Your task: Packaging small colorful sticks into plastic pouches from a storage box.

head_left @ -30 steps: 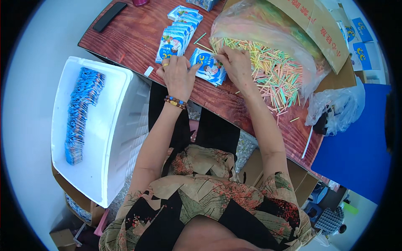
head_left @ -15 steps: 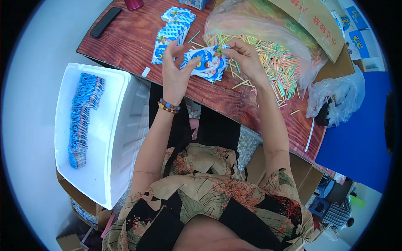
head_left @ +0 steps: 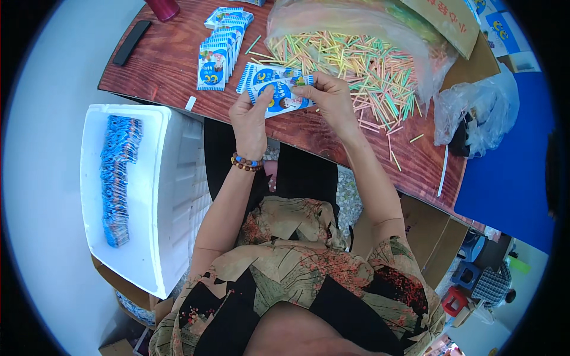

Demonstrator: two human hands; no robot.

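Near the table's front edge, my left hand (head_left: 249, 121) and my right hand (head_left: 335, 105) pinch a small blue-and-white printed packet (head_left: 290, 104) between thumbs and fingers, one at each side. Another packet (head_left: 262, 73) of the same kind shows just behind it, partly covered; whether it lies on the table or is held too, I cannot tell. Left of it, an overlapping row of like packets (head_left: 212, 66) runs back across the table. Thin pastel sticks (head_left: 380, 77) in yellow, pink and green spill from a clear plastic bag (head_left: 332, 18) beyond my right hand.
A white foam box (head_left: 148, 237) at the left holds a long row of packets (head_left: 116, 178). On the reddish wooden table (head_left: 172, 59) are a black oblong object (head_left: 132, 43) and a red cup (head_left: 163, 8). A cardboard box (head_left: 475, 71) and a crumpled clear bag (head_left: 481, 113) stand right.
Both hands have come closer to me with the packet. My left fingers, spread apart before, now close on its left edge. The whole view has shifted slightly.
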